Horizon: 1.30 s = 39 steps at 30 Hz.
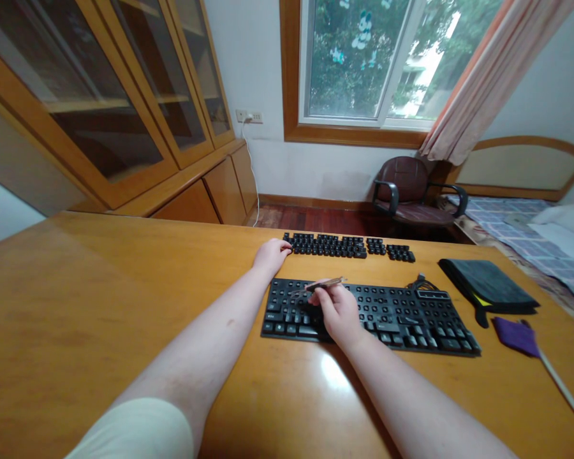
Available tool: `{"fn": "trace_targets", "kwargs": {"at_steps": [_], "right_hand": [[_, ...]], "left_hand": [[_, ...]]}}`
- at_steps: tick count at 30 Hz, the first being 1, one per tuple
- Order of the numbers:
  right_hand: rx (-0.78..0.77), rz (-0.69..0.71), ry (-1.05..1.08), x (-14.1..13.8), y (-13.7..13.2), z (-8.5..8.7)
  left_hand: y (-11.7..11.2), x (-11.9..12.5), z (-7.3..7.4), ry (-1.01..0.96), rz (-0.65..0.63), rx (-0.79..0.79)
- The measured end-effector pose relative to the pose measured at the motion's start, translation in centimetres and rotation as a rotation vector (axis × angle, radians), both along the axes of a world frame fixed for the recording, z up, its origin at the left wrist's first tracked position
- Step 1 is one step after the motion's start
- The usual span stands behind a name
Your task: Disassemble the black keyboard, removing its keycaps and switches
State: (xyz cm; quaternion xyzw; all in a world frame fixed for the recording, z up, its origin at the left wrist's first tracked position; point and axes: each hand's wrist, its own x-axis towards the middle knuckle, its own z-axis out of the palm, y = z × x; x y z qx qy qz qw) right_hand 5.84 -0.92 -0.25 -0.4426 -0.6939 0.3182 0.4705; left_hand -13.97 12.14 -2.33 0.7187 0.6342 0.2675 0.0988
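A black keyboard (385,312) lies in front of me; many of its upper keys are without caps, while caps stay on its lower rows. My right hand (339,312) is closed over the keyboard's left half, gripping thin metal tweezers (332,284) whose fine prongs point left. Beyond the keyboard, loose black keycaps (330,245) are laid out in rows like a keyboard layout. At the left end of those rows is my left hand (271,255), its fingertips pinched at a keycap (287,245). That keycap is partly covered by the fingers.
A coiled cable (421,282) rests behind the keyboard. To the right on the wooden desk (100,306) are a dark folded pouch (490,284) and a purple brush (516,336) with a pale handle. An office chair (406,191) stands beyond the desk; glass-door cabinets (172,153) are at left.
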Motion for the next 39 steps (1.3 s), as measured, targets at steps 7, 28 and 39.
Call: {"fn": "trace_targets", "kwargs": {"at_steps": [7,28,39], "right_hand": [[0.001,0.0,-0.008,0.0,0.1,-0.1],[0.022,0.009,-0.085,-0.2,0.3,-0.1],[0.067,0.066,-0.245,-0.5,0.7,-0.1]], "left_hand": [[0.2,0.1,-0.1,0.02,-0.004,0.002],[-2.2,0.3,2.9,-0.096,0.06,0.108],[-15.3,-2.5,3.2,-0.1,-0.196,-0.076]]}}
